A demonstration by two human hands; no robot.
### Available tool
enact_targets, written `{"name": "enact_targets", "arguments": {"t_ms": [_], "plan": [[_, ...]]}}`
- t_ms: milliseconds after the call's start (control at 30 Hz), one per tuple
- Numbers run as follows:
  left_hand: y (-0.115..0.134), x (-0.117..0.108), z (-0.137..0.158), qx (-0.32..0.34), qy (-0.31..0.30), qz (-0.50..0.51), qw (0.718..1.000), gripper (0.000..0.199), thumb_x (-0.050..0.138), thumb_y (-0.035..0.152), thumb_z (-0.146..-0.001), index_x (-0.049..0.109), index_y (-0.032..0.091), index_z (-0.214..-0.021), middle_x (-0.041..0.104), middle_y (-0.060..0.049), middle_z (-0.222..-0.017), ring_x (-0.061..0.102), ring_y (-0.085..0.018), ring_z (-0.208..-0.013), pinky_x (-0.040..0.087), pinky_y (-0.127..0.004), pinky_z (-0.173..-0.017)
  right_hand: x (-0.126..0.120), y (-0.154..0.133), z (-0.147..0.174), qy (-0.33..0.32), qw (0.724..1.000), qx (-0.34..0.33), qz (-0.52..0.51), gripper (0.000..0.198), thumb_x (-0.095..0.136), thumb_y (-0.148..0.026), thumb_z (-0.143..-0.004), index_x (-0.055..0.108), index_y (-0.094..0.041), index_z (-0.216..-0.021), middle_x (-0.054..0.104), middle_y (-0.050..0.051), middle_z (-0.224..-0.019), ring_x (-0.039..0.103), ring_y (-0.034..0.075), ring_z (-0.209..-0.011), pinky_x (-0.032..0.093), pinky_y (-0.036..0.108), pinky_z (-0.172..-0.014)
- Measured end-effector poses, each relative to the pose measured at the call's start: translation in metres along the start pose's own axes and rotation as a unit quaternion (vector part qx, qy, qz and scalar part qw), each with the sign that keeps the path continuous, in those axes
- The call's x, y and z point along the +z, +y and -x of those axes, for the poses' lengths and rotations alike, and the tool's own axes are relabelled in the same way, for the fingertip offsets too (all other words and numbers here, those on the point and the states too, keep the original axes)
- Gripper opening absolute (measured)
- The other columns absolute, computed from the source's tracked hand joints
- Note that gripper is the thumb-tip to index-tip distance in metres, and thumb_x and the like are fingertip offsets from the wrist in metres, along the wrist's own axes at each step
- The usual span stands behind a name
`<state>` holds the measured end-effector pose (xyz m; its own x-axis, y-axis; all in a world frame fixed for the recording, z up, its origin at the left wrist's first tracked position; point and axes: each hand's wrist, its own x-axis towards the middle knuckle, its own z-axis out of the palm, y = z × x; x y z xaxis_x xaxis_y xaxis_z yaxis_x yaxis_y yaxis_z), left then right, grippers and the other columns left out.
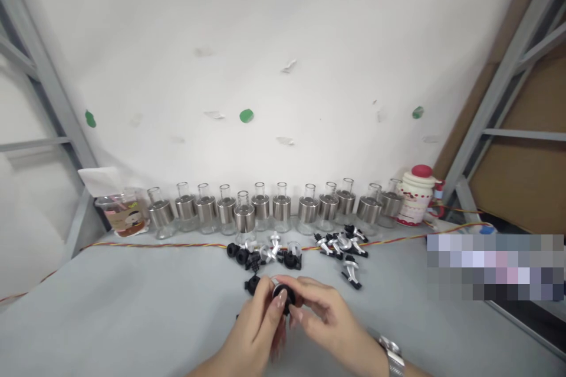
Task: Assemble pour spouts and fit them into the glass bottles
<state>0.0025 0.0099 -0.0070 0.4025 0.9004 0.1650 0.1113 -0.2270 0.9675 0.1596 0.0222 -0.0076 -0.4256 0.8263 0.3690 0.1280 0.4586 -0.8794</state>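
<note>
White wall (pixel 318 29) backs a gray table (pixel 154 306), where a small black cap (pixel 289 292) is held between two bare hands near the front. The left hand (pixel 254 321) pinches it, thumb across its face, while the fingers of the right hand (pixel 333 315) curl around its other side, a grip that probably steadies so small a part. Loose black pieces (pixel 241 256) and silver spouts (pixel 351 271) lie just beyond, apparently for easy reach. Glass bottles (pixel 244 218) stand upright along the wall, likely out of the arms' way. Before them runs a twisted cord (pixel 190 245); a plastic cup (pixel 128 218) and a red-topped jar (pixel 415 200) flank the row.
</note>
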Motion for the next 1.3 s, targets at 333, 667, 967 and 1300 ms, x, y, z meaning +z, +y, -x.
{"name": "enact_targets", "arguments": {"t_ms": [333, 667, 967, 1300], "plan": [[-0.02, 0.011, 0.003, -0.003, 0.055, -0.008, 0.998, 0.034, 0.027, 0.052, -0.085, 0.039, 0.02, -0.084, 0.038, 0.007, -0.05, 0.033, -0.009, -0.044, 0.024, -0.021, -0.043, 0.008, -0.001, 0.001, 0.015, 0.999, 0.023, -0.036, 0.034, 0.053, -0.017, -0.077, 0.058, -0.024, -0.109, 0.055, 0.003, -0.083, 0.054, 0.016, -0.08, 0.044, 0.031, -0.078], [-0.013, 0.008, 0.004, -0.025, 0.046, -0.01, 0.999, 0.034, 0.026, 0.052, -0.085, 0.039, 0.021, -0.081, 0.038, 0.007, -0.05, 0.035, -0.01, -0.045, 0.026, -0.022, -0.045, 0.009, -0.006, 0.0, 0.019, 0.998, 0.038, -0.039, 0.032, 0.053, -0.018, -0.077, 0.06, -0.023, -0.107, 0.054, 0.003, -0.079, 0.053, 0.016, -0.076, 0.045, 0.03, -0.074], [-0.008, 0.007, 0.003, -0.034, 0.052, 0.001, 0.998, 0.034, 0.032, 0.053, -0.083, 0.043, 0.02, -0.082, 0.039, 0.007, -0.05, 0.038, -0.009, -0.045, 0.029, -0.021, -0.045, 0.008, -0.002, -0.001, 0.021, 0.999, 0.037, -0.021, 0.03, 0.053, -0.023, -0.078, 0.06, -0.022, -0.107, 0.055, 0.003, -0.078, 0.054, 0.016, -0.074, 0.046, 0.03, -0.072], [-0.019, -0.007, -0.022, -0.134, 0.045, 0.161, 0.977, 0.039, 0.04, 0.056, -0.078, 0.047, 0.018, -0.08, 0.055, 0.004, -0.056, 0.055, -0.013, -0.044, 0.043, -0.024, -0.037, -0.002, -0.015, -0.005, -0.053, 0.989, -0.029, 0.139, 0.035, 0.047, -0.021, -0.082, 0.05, -0.028, -0.117, 0.052, 0.004, -0.094, 0.051, 0.015, -0.086, 0.042, 0.027, -0.081]]}}
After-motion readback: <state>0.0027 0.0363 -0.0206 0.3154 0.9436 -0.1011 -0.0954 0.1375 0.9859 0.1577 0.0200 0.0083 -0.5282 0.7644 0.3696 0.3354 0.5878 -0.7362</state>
